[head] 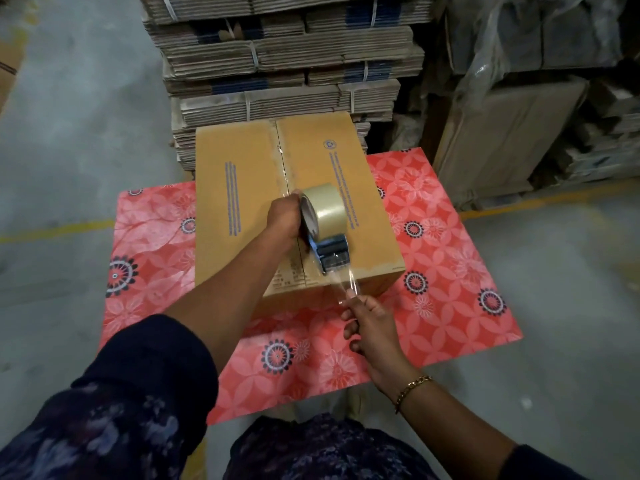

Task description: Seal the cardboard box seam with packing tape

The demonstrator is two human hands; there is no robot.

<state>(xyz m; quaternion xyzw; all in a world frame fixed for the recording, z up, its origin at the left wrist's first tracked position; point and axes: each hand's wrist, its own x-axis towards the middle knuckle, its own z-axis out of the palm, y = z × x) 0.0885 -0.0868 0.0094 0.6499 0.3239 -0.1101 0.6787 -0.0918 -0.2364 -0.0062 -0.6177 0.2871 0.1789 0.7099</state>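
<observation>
From the head view, we see the cardboard box (298,206) lying on a red floral sheet (433,258) that covers the table; stacks of flattened cartons (277,64) stand behind it. The seam (284,168) runs down the middle of the box top, away from us, and a glossy strip seems to lie along its far part, though we cannot be sure.

Our left hand (285,218) is wrapped around the tape dispenser (323,226), fingers closed on it, the roll uppermost and the blue cutter end (333,252) resting at the near edge of the box, a little to the right of the seam. Our right hand (372,327) pinches the free end of the clear packing tape (348,284) between thumb and fingers, drawn out taut from the cutter, over the box's near edge.

We judge the step to be either starting or finishing a strip at the near edge. Next, the tape end needs pressing down onto the front face in line with the seam.
</observation>
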